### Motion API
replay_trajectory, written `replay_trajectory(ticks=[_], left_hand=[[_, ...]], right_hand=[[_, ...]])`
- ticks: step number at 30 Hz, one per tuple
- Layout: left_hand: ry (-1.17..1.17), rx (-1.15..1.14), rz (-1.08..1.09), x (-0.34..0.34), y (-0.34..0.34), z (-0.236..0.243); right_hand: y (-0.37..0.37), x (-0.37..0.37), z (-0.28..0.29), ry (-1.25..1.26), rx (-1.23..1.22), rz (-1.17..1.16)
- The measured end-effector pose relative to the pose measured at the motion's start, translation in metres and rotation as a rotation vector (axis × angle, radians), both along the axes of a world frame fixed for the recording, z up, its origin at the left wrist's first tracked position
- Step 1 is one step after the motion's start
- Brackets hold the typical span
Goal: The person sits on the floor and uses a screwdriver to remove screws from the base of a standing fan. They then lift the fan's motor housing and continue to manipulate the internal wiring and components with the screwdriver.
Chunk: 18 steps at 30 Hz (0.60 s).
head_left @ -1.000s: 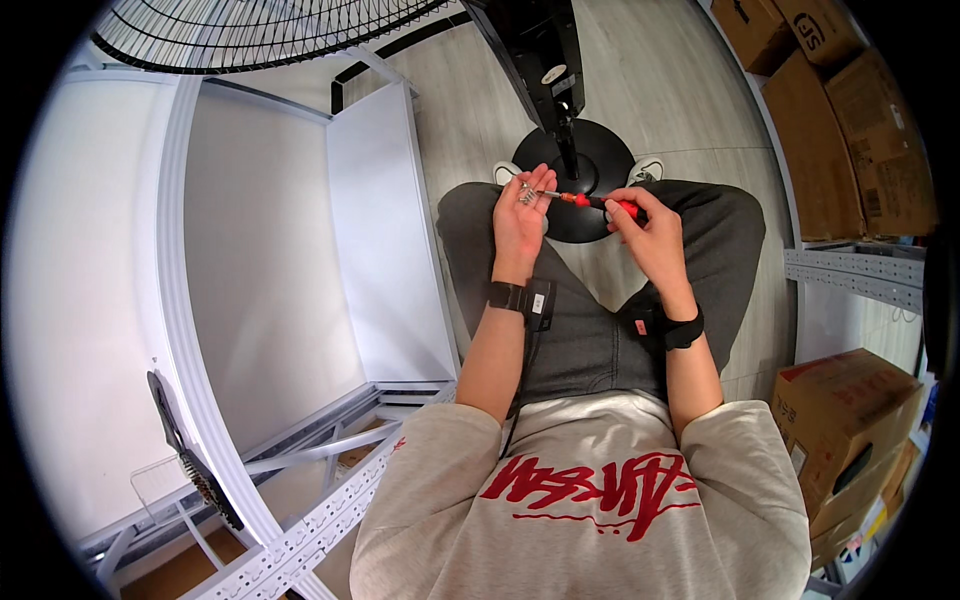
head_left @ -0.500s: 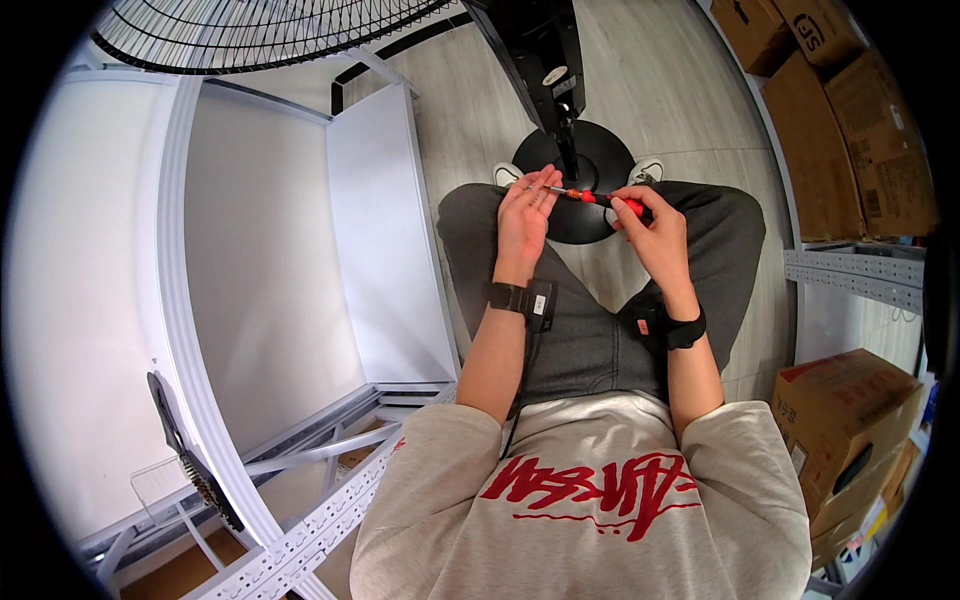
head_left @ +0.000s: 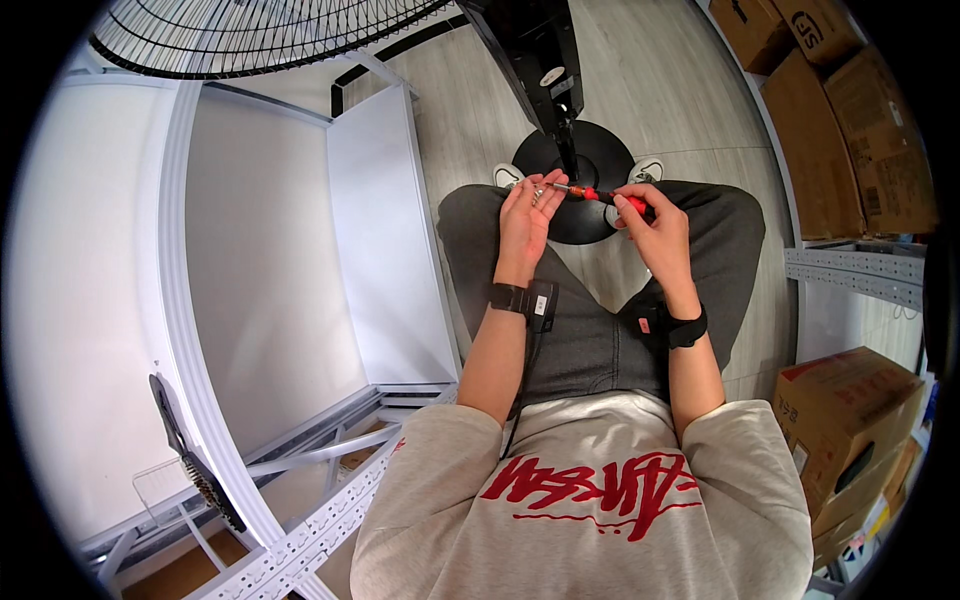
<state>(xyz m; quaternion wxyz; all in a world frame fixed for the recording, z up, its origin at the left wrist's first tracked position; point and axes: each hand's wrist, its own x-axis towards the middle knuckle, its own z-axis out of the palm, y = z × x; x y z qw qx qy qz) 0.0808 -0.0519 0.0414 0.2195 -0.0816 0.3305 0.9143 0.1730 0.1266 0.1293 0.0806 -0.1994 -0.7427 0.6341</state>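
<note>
A red and black screwdriver [head_left: 589, 194] with a metal shaft is held in my right hand [head_left: 653, 228], fingers closed round its handle. Its shaft points left and its tip reaches the fingers of my left hand [head_left: 525, 228]. That hand is palm up with the fingers stretched out. Small shiny metal pieces [head_left: 538, 196] lie on its fingers, too small to tell their kind. Both hands are above the gap between my knees, over the round black base [head_left: 590, 222] of a stand.
A black stand post [head_left: 535, 75] rises ahead, with a wire fan guard [head_left: 270, 35] at the upper left. White shelving [head_left: 385, 240] stands on the left, holding a hairbrush [head_left: 190, 455]. Cardboard boxes [head_left: 815, 140] are stacked on the right, and another box [head_left: 845, 430] is lower down.
The screwdriver's tip has shifted slightly right along the left fingers, and the small metal pieces show more plainly. My left fingers have moved a little; my right hand has hardly moved.
</note>
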Motion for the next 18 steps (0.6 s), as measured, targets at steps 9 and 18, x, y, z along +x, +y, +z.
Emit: replay_trajectory(ticks=[9,18], left_hand=[[0.1,-0.123,-0.015,0.0021,0.0037,0.0018],[0.008,-0.096,0.006,0.001,0.0022,0.001]], right_hand=[[0.0005,0.0002,-0.0022,0.015,0.007,-0.009],[0.0009,0.0005,0.0004,0.0,0.015,-0.002]])
